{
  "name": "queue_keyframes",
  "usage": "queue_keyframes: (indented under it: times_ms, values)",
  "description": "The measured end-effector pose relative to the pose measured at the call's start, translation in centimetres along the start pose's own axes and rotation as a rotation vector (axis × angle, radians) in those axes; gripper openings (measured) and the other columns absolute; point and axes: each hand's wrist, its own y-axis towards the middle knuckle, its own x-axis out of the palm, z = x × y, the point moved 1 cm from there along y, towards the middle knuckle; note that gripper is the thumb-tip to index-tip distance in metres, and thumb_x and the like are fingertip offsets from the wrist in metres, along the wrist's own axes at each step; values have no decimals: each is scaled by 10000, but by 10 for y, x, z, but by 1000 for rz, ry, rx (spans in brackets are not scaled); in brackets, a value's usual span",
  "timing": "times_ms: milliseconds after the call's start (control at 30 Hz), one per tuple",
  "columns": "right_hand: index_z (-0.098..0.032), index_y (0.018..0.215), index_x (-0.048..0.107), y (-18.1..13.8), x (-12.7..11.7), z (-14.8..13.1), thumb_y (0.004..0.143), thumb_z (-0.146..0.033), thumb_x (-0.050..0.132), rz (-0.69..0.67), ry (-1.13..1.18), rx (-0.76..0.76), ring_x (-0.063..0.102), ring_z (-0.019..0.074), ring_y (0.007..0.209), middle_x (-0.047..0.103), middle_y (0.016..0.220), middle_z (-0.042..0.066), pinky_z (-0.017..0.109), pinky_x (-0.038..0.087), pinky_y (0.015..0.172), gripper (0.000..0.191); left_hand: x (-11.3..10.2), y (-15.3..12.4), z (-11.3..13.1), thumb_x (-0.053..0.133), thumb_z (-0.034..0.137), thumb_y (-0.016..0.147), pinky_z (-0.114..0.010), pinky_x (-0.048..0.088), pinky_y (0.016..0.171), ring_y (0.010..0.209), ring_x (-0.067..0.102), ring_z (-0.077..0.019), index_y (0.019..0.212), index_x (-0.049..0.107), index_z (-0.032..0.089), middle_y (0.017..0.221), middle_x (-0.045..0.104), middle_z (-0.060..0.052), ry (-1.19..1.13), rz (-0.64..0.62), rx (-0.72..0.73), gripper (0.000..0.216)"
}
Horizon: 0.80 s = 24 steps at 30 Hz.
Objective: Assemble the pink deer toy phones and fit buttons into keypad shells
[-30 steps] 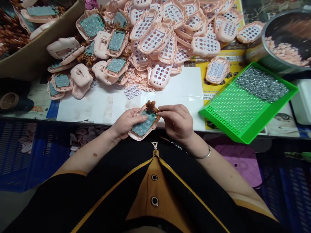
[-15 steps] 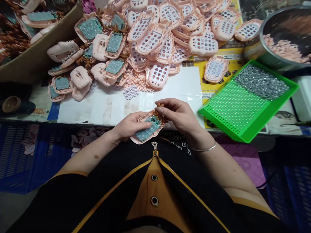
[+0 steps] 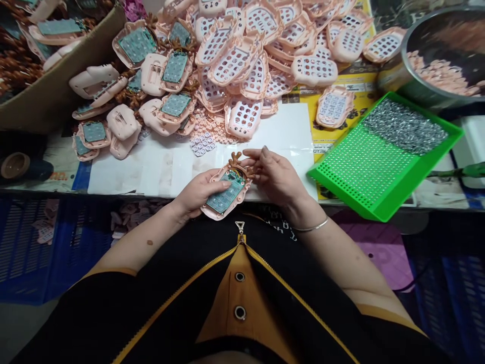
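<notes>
Seen from above, a worktop (image 3: 62, 184) runs from left to right, its near edge passing just beneath a person's two bare hands. A white sheet (image 3: 161, 169) shows in a broad band to the left of the hands and in another patch far and right of them. At the far side, a heap of pink plastic shells (image 3: 242, 65) bounds this space; on the right, a green tray (image 3: 359, 174) juts past the near edge. A cardboard box (image 3: 49, 96) stands at the far left, a round metal bowl (image 3: 420, 96) at the far right.

The left hand (image 3: 199, 192) has a firm grip on a pink half-shell (image 3: 215, 216) over the near edge, its thumb pressed on the circuit board (image 3: 222, 199) inside. The right hand (image 3: 276, 174) is loosened, thumb lifted, fingers beside the brown antlers (image 3: 235, 158); whether they touch cannot be told.

The half-shell is rounded with a scalloped rim, the board flat, bluish-green and rectangular, the antlers branching. The tray has a perforated floor and glittering small metal pieces (image 3: 405, 126) heaped at its far end.
</notes>
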Motion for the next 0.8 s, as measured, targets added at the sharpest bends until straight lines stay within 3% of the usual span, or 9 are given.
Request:
queue_keyframes:
  times_ms: [100, 233, 400, 533, 600, 667, 767, 800]
  values:
    - [-225, 979, 730, -8, -3, 3, 598, -627, 888, -17, 25, 51, 663, 109, 693, 731, 830, -7, 257, 577, 647, 576, -2, 1, 1, 848, 300, 660, -280, 550, 699, 704, 716, -187, 980, 690, 107, 839, 768, -88, -38, 24, -1, 406]
    - [-210, 893, 724, -16, -3, 6, 623, -497, 919, -60, -6, -5, 624, 88, 650, 679, 763, -39, 251, 563, 632, 440, -7, 0, 0, 851, 325, 676, -286, 543, 676, 705, 720, -206, 1079, 675, 102, 828, 766, -97, 24, -41, -3, 494]
    - [-208, 901, 687, -20, 2, 1, 719, -532, 849, -58, -139, -95, 602, 99, 651, 662, 743, -36, 278, 557, 648, 406, -9, 4, 1, 855, 346, 684, -253, 531, 625, 662, 711, -191, 986, 680, 91, 800, 764, -117, 10, -120, 13, 432]
    - [-220, 1005, 689, -12, -8, -21, 763, -653, 758, -52, -327, -140, 636, 118, 694, 723, 865, 8, 308, 575, 680, 501, -8, 8, 7, 851, 289, 694, -271, 578, 660, 699, 734, -201, 1016, 675, 104, 837, 772, -110, -126, -119, 39, 411]
    - [-216, 1060, 693, 0, -27, -39, 808, -669, 701, 5, -553, -238, 654, 141, 734, 746, 943, 45, 336, 575, 700, 518, -10, 8, 12, 848, 260, 698, -289, 600, 658, 729, 748, -212, 1068, 653, 138, 899, 781, -95, -181, -78, 68, 435]
    - [-211, 1032, 711, 16, -56, -59, 855, -589, 688, 131, -927, -377, 658, 172, 752, 748, 928, 66, 367, 556, 709, 418, -12, 8, 16, 828, 263, 727, -304, 607, 612, 734, 755, -228, 1107, 622, 174, 924, 782, -79, -201, -49, 74, 442]
    - [-208, 758, 686, 40, -102, -79, 864, -407, 702, 354, -1660, -530, 605, 194, 695, 693, 742, 79, 387, 498, 685, 225, -17, 9, 20, 812, 256, 741, -311, 610, 594, 717, 753, -231, 1101, 609, 182, 905, 775, -67, -221, -43, 88, 420]
    - [-201, 660, 641, 47, -114, -83, 859, -344, 702, 382, -1728, -525, 598, 207, 704, 659, 680, 96, 399, 476, 693, 253, -19, 10, 21, 818, 241, 728, -308, 610, 604, 720, 752, -229, 1094, 617, 176, 902, 774, -68, -230, -45, 90, 422]
